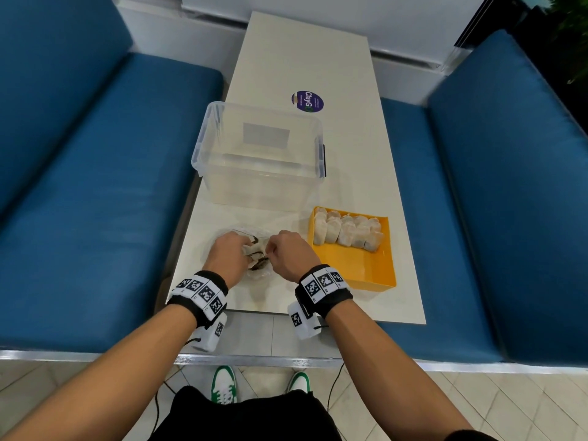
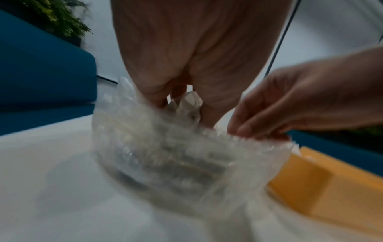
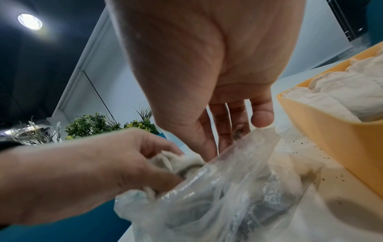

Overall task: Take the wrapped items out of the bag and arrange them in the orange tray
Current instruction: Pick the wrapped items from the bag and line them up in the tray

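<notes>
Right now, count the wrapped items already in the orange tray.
10, as far as I can tell: two rows of five wrapped items packed at the far end of the orange tray. They overlap, so one may be hidden.

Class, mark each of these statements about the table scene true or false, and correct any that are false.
1. The orange tray already holds wrapped items. True.
2. The wrapped items fill the whole tray. False: they sit at its far end; the near part is bare.
3. The left hand grips a wrapped item at the mouth of the bag. True.
4. The right hand rests flat on the table. False: it pinches the bag's edge.
5. The clear plastic bin is full of wrapped items. False: none are visible in it.
</notes>
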Motion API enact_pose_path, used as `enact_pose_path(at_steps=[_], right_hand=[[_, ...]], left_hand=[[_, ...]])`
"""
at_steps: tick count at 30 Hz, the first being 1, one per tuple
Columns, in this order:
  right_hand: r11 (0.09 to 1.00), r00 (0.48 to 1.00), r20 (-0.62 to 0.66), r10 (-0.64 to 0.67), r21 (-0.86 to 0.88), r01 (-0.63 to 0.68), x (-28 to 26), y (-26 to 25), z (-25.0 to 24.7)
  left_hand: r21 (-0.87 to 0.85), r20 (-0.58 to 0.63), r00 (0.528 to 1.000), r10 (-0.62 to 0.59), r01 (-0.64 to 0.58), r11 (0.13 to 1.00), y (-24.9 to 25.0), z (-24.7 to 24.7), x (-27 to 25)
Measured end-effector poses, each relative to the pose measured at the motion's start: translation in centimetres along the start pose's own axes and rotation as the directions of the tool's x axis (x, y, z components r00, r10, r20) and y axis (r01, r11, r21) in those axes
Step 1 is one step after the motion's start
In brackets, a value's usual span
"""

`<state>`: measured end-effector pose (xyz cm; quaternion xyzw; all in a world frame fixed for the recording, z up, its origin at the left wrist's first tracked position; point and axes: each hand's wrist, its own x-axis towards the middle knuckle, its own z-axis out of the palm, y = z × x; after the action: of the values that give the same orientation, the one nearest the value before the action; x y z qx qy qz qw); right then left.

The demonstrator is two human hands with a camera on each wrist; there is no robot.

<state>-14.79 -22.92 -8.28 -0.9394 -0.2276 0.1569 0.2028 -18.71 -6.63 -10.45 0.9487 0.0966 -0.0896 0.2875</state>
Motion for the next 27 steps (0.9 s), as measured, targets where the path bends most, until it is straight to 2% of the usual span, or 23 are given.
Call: enact_pose_path(at_steps=[4,8,12,16,21,24,27], right_hand=[[1.0,0.999,-0.035,0.012,0.025,-0.011,0.2,-0.1,-0.2],[0.974,0.995,-0.07,0.073,0.219,-0.056,0.3,-1.0,-0.4],[0.901,0.995,0.014,0.102,0.423,-0.099,0.4,-1.7,-0.8],[0.866,0.995,0.024,0.101,0.491,-0.099,0.7,-2.0,-0.4],[0.833,0.996,0.006,0.09,0.548,-0.079,0.3,-2.2,-0.1],[0.819,0.988,-0.05,0.144,0.566,-0.091,0.2,-2.3,0.2],[0.763,0.974,-0.073,0.215,0.635,-0.121,0.2,-2.2,0.1]], left_hand=[[-0.169,-0.097,0.995,-0.024,0.008,0.986,0.5,-1.6,-0.2],[-0.344,-0.039,0.981,-0.192,0.167,0.924,1.0,-2.8,-0.5],[-0.648,0.083,0.957,-0.278,0.264,0.714,0.4,-2.7,-0.4],[-0.802,0.222,0.941,-0.256,0.325,0.5,0.4,-2.3,-0.6],[-0.865,0.352,0.91,-0.219,0.406,0.294,0.8,-1.8,-0.4],[-0.877,0.425,0.89,-0.165,0.45,0.167,1.2,-2.1,-0.4],[-0.873,0.48,0.873,-0.085,0.485,0.054,1.0,-2.2,-0.5]])
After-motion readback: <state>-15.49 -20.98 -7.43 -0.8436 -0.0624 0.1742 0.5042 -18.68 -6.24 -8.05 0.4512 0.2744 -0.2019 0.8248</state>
